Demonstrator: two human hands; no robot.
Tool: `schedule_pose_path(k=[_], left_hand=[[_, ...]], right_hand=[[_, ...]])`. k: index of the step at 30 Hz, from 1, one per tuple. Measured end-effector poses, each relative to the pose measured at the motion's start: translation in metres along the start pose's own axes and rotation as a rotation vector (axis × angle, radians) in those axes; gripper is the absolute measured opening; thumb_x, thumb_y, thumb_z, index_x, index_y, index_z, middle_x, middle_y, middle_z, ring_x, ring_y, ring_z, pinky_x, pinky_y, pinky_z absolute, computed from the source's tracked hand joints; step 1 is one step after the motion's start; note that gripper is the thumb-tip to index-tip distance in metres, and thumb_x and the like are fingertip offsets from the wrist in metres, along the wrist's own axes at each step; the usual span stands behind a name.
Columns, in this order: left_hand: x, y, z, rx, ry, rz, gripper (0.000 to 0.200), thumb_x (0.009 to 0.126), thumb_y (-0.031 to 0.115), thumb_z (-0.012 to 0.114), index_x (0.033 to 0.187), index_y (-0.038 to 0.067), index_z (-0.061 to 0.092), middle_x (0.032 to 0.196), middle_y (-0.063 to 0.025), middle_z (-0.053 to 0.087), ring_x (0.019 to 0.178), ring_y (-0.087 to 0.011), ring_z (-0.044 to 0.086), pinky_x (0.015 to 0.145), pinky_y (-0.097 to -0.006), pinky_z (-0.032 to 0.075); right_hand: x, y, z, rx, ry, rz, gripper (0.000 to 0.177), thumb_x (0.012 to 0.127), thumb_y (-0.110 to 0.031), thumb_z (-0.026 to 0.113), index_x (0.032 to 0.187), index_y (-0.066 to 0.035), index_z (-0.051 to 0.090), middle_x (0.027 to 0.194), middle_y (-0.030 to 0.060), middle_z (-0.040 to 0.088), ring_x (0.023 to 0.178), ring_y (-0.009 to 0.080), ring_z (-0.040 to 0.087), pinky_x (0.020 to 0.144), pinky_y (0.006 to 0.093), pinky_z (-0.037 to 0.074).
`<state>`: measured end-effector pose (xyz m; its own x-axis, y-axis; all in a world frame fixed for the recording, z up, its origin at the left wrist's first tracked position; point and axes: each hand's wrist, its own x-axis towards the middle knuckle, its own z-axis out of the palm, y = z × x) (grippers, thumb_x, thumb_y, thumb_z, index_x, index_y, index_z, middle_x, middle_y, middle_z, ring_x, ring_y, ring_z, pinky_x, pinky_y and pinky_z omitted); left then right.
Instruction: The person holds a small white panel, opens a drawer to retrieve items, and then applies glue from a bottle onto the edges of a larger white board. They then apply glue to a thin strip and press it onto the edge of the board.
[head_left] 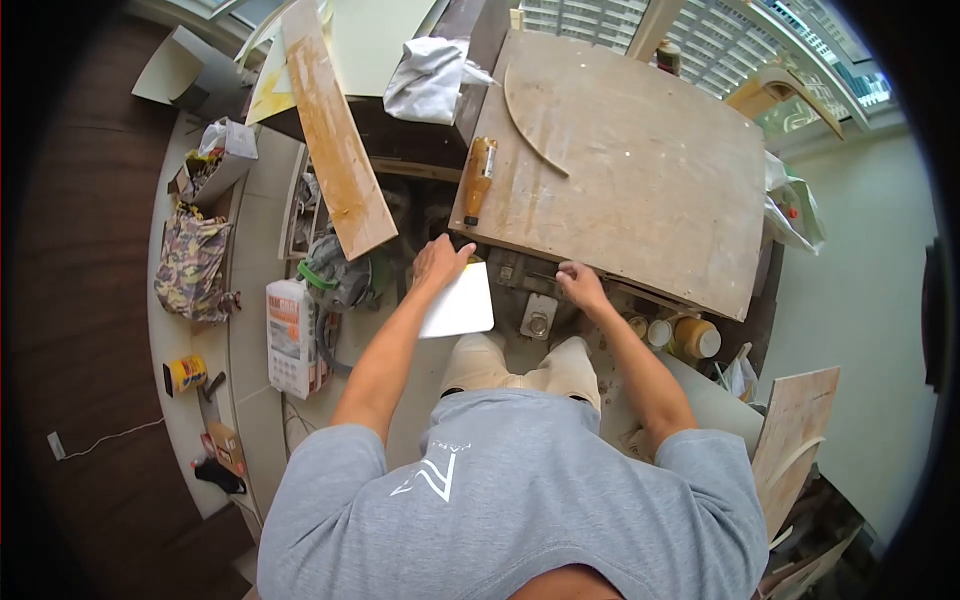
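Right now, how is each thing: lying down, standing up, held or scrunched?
white sheet: held by its top edge, not lying down
left hand: shut on the white sheet
plywood board: lying flat, stained
right hand: curled shut at the plywood board's near edge
brown bottle: lying on its side on the board
white cloth: scrunched up
yellow can: standing upright, lid on

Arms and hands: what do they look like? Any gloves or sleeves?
No gloves: the left hand and right hand are bare, with no watch or rings that I can see. Both arms are bare up to a short-sleeved grey T-shirt, which has a white angular logo.
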<state>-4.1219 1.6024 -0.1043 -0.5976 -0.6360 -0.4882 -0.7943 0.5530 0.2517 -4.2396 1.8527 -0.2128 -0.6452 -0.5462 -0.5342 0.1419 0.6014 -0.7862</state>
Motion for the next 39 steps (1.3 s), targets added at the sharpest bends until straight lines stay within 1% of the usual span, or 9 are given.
schedule_pose_path(k=[7,12,16,20,27,33,35,36,39], left_hand=[[0.056,0.032,0.002,0.066,-0.085,-0.063,0.055,0.076,0.049,0.06,0.1,-0.001,0.06,0.101,-0.019,0.06,0.1,-0.0312,0.056,0.084,-0.0393,0.044],[0.081,0.038,0.01,0.048,-0.066,-0.048,0.044,0.078,0.037,0.059,0.098,-0.002,0.061,0.102,-0.0183,0.061,0.098,-0.0311,0.058,0.083,-0.0384,0.045],[0.074,0.05,-0.016,0.057,-0.162,-0.079,0.046,0.071,0.036,0.063,0.099,-0.001,0.062,0.104,-0.0181,0.06,0.1,-0.029,0.058,0.083,-0.0367,0.046],[0.048,0.054,-0.022,-0.011,-0.27,-0.103,0.058,0.065,0.044,0.069,0.101,-0.002,0.062,0.107,-0.019,0.059,0.102,-0.0304,0.056,0.085,-0.0376,0.045],[-0.03,-0.001,-0.04,-0.37,-0.193,0.2,0.057,0.077,0.049,0.056,0.112,0.004,0.057,0.105,-0.0219,0.059,0.099,-0.0341,0.056,0.085,-0.0377,0.042],[-0.103,-0.139,0.013,-0.495,-0.438,-0.053,0.044,0.078,0.045,0.058,0.091,0.004,0.066,0.085,-0.0169,0.064,0.079,-0.0262,0.062,0.072,-0.0326,0.046],[-0.12,-0.164,0.025,-0.502,-0.324,-0.216,0.044,0.077,0.044,0.059,0.09,0.002,0.066,0.084,-0.017,0.064,0.076,-0.0254,0.062,0.072,-0.0322,0.046],[-0.124,-0.178,0.035,-0.55,-0.311,-0.255,0.043,0.077,0.042,0.06,0.09,0.002,0.066,0.084,-0.0165,0.065,0.076,-0.0243,0.062,0.071,-0.0317,0.046],[-0.142,-0.214,0.064,-0.712,-0.27,-0.409,0.042,0.078,0.039,0.061,0.092,-0.001,0.065,0.083,-0.015,0.065,0.075,-0.0208,0.061,0.071,-0.0303,0.046]], right_hand=[[0.066,-0.089,0.025,-0.142,0.039,-0.276,0.032,0.081,-0.022,0.056,0.106,-0.003,0.056,0.093,0.0178,0.063,0.085,0.0289,0.061,0.074,0.0344,0.047],[0.069,-0.073,0.06,-0.183,-0.09,-0.267,0.031,0.082,-0.019,0.055,0.109,-0.003,0.055,0.097,0.0186,0.062,0.086,0.0293,0.06,0.076,0.035,0.047],[0.049,-0.078,0.06,0.051,-0.025,-0.136,0.041,0.085,-0.021,0.053,0.119,0.001,0.046,0.104,0.0216,0.059,0.091,0.0288,0.06,0.079,0.0374,0.046],[0.07,-0.12,0.063,1.122,-0.281,0.436,0.041,0.088,-0.026,0.053,0.117,0.002,0.042,0.084,0.0098,0.057,0.075,0.0198,0.057,0.063,0.0324,0.049],[0.028,-0.171,0.037,0.63,-0.195,-0.096,0.03,0.084,-0.024,0.058,0.102,-0.004,0.045,0.081,0.007,0.055,0.068,0.0156,0.056,0.059,0.0283,0.048],[0.057,-0.352,0.037,0.194,-0.194,-0.587,0.033,0.086,-0.026,0.055,0.105,0.001,0.048,0.073,0.006,0.055,0.064,0.0111,0.055,0.057,0.0247,0.044],[0.14,-0.402,0.069,-0.213,-0.039,-0.687,0.051,0.081,-0.04,0.056,0.106,0.004,0.048,0.081,0.0175,0.061,0.074,0.0257,0.06,0.067,0.035,0.046],[0.127,-0.443,0.077,-0.282,0.017,-0.534,0.057,0.08,-0.043,0.056,0.105,0.006,0.046,0.09,0.0234,0.06,0.085,0.0331,0.06,0.074,0.0392,0.045],[0.184,-0.466,0.126,-0.411,0.199,-0.547,0.054,0.082,-0.04,0.052,0.108,0.006,0.043,0.093,0.0245,0.059,0.089,0.037,0.058,0.078,0.0429,0.045]])
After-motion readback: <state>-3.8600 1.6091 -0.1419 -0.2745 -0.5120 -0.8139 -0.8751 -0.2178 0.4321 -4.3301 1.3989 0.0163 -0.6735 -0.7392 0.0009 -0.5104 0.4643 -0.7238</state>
